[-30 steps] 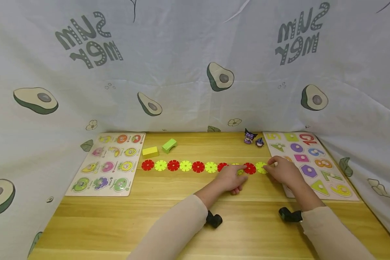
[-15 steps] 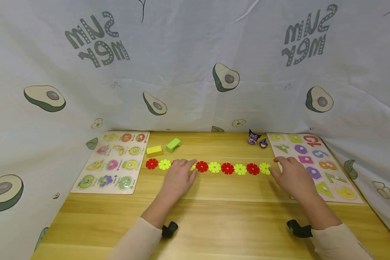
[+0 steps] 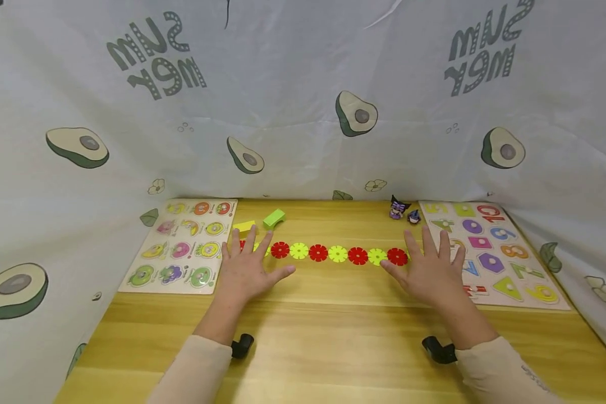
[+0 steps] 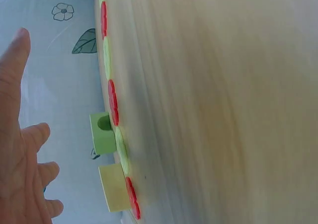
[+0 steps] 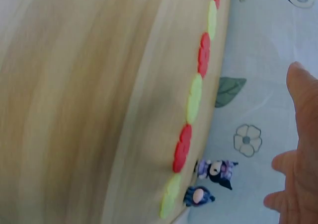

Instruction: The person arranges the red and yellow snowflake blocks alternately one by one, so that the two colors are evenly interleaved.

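Note:
A straight row of flower-shaped plastic discs, red (image 3: 318,253) and yellow-green (image 3: 338,254) in turn, lies flat across the wooden table. My left hand (image 3: 244,274) is spread over the row's left end, fingers apart, covering part of the discs there. Spread in the same way, my right hand (image 3: 432,275) overlaps the right end and hides most of the last yellow-green disc. Neither hand holds anything. In the left wrist view the left fingers stand raised above the table; the right wrist view shows the right fingers raised too, with the discs (image 5: 194,99) beyond.
Behind the row's left end stand a yellow block (image 3: 244,227) and a green arched block (image 3: 274,219). A fruit puzzle board (image 3: 208,278) lies at left, a number and shape board (image 3: 522,294) at right. Two small purple figurines (image 3: 398,209) stand at the back, before a printed curtain (image 3: 293,112).
My left hand has left the middle of the row and moved left to its end. The right hand has let go of the last yellow-green disc and spread its fingers.

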The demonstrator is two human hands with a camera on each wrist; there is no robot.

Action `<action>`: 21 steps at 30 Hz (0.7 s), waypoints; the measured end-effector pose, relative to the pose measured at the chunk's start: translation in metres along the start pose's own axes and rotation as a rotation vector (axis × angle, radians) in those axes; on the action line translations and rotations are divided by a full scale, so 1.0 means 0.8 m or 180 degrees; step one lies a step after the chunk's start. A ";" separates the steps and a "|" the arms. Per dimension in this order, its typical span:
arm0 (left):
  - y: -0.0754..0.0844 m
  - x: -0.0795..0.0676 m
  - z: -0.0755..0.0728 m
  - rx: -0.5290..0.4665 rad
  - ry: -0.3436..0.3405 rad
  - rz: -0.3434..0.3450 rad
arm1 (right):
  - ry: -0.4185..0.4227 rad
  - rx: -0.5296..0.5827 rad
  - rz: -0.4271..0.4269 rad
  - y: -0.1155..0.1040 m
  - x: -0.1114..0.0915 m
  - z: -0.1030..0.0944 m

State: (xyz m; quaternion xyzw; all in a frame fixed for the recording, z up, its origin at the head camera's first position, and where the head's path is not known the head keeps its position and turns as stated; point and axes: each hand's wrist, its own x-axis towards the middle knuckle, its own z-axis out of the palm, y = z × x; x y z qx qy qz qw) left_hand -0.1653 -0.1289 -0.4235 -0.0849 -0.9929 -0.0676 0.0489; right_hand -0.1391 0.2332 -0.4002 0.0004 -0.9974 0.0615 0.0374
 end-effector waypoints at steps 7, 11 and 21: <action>0.010 0.000 0.006 0.0004 -0.0043 -0.0038 | -0.0091 0.0005 0.0039 -0.003 0.005 0.011; 0.011 -0.001 0.007 0.0012 -0.0004 -0.0065 | -0.0021 -0.0017 -0.0031 0.001 0.007 0.011; 0.015 0.000 0.006 0.0001 -0.0012 -0.0047 | 0.0188 0.0110 -0.0042 -0.006 0.012 0.013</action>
